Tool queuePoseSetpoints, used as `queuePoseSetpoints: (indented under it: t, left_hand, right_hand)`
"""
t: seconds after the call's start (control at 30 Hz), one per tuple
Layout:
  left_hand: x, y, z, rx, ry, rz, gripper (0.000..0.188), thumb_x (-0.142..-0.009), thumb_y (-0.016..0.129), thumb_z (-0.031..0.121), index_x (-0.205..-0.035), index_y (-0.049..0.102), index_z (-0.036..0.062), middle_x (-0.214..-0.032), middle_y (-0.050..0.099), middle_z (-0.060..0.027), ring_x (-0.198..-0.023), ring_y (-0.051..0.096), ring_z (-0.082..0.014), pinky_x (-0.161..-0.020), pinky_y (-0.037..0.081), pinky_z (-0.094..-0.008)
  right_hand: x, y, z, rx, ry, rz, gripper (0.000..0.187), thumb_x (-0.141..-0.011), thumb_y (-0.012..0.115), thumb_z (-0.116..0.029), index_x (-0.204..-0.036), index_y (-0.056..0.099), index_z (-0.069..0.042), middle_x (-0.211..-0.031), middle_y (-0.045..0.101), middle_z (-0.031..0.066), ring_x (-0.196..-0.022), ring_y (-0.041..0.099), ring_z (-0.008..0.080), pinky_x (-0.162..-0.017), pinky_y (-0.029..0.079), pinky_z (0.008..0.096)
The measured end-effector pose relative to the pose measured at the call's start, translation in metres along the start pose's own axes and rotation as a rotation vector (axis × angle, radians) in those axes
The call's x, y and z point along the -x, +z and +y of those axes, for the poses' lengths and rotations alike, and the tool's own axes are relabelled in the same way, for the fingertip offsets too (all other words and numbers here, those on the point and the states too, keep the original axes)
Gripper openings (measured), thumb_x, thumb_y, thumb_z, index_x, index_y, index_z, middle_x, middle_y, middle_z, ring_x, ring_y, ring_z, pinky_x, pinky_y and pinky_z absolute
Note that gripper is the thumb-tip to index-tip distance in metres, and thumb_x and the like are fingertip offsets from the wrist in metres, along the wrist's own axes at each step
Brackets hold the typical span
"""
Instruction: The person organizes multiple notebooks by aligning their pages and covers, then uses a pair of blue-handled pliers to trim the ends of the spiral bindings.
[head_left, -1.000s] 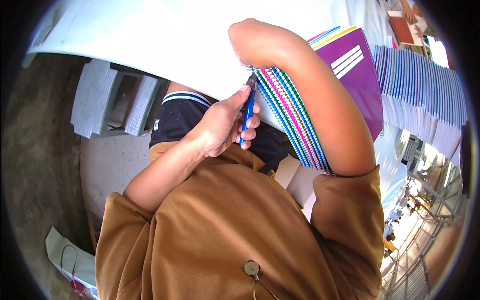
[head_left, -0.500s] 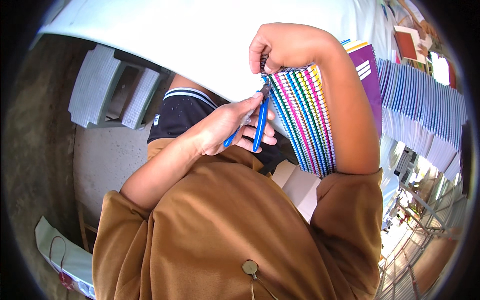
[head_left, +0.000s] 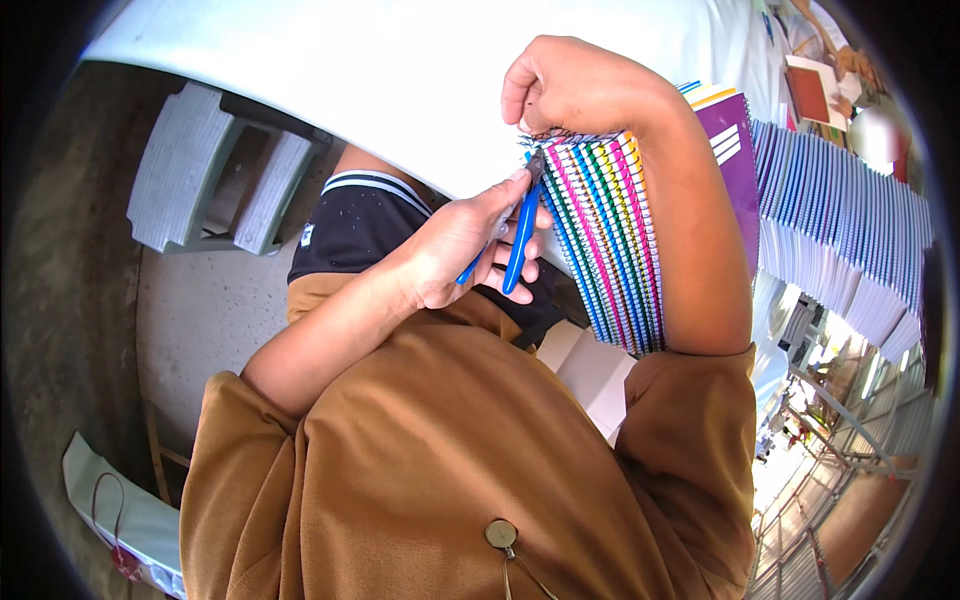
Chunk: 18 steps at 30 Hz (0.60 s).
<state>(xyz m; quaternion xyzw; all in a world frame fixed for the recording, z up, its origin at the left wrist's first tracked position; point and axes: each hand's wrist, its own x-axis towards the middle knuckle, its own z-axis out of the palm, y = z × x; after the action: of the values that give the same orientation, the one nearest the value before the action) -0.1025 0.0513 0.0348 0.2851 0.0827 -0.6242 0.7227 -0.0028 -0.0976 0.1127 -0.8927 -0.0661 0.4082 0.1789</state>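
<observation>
My left hand [head_left: 455, 245] is wrapped loosely around blue-handled cutting pliers [head_left: 521, 240], the handles spread somewhat apart. The dark jaws of the pliers are at the far left corner of a stack of spiral-bound notebooks [head_left: 610, 240], against the coil ends. The coils show in blue, pink, green, yellow and orange, with the spines turned toward me. Reaching around over the stack, my right hand [head_left: 570, 85] has its fingers curled closed just beyond those coil ends. What its fingertips pinch, if anything, is hidden. My right forearm covers part of the stack.
A purple-covered notebook [head_left: 733, 160] is beyond my right forearm. Further right stands a long row of stacked blue-coiled notebooks [head_left: 840, 200]. A grey plastic step stool [head_left: 185, 165] is on the floor at left, beside the white table [head_left: 330, 70]. Another person's hand [head_left: 855, 75] shows at upper right.
My right hand has lifted slightly away from the coil ends. The pliers have risen a little, their jaws now closer to the corner of the stack. The view has shifted slightly.
</observation>
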Motion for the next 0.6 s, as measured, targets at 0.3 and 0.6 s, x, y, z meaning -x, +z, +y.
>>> queuePoseSetpoints:
  t: [0.3, 0.6]
  left_hand:
    - [0.002, -0.008, -0.006, 0.005, 0.021, -0.030, 0.049, -0.094, 0.034, 0.052, -0.103, 0.053, 0.0078, -0.080, 0.053, -0.0027, -0.072, 0.057, -0.0145, -0.064, 0.051, -0.0313]
    - [-0.003, -0.002, -0.007, -0.081, 0.066, 0.059, 0.051, -0.093, 0.035, 0.054, -0.101, 0.053, 0.0065, -0.072, 0.051, -0.0015, -0.064, 0.055, -0.0138, -0.058, 0.048, -0.0275]
  right_hand:
    - [-0.006, 0.000, 0.011, -0.137, -0.068, -0.095, 0.020, -0.070, 0.059, 0.002, -0.089, 0.062, 0.005, -0.079, 0.064, 0.0087, -0.076, 0.060, 0.0133, -0.070, 0.047, 0.0239]
    - [-0.007, 0.002, 0.011, -0.223, -0.095, -0.055, 0.018, -0.069, 0.062, 0.001, -0.087, 0.064, 0.004, -0.076, 0.065, 0.0114, -0.071, 0.062, 0.0155, -0.065, 0.047, 0.0263]
